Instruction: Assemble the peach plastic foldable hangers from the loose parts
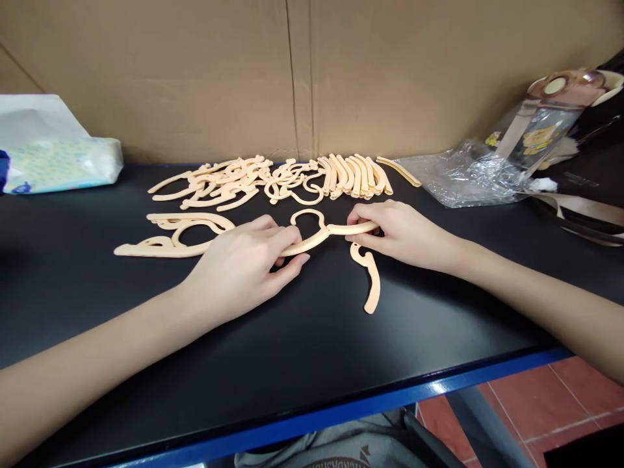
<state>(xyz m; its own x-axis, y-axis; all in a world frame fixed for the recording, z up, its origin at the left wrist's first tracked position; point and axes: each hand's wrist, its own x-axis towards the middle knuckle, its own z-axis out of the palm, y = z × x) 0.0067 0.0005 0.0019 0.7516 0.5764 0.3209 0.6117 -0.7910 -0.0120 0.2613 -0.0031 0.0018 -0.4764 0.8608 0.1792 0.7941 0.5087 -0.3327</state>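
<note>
A cream plastic folding hanger [312, 242] with a curved hook at its middle is held between both hands, just over the black table. My left hand [244, 263] is closed on its left arm, thumb toward me. The fingers of my right hand [394, 231] pinch its right arm. Below my right hand a loose hanger arm piece [371, 283] with a notched end lies on the table. Left of my left hand, partly covered by it, are folded hangers [170, 247]. My fingers hide the outer ends of the held hanger.
Along the back lie a heap of hanger arms [219, 182], loose hooks [295, 179] and a row of stacked arms [355, 175]. A tissue pack [63, 159] stands at left. At right are clear plastic wrap [453, 175] and a water bottle [546, 123]. Cardboard [195, 78] walls the back.
</note>
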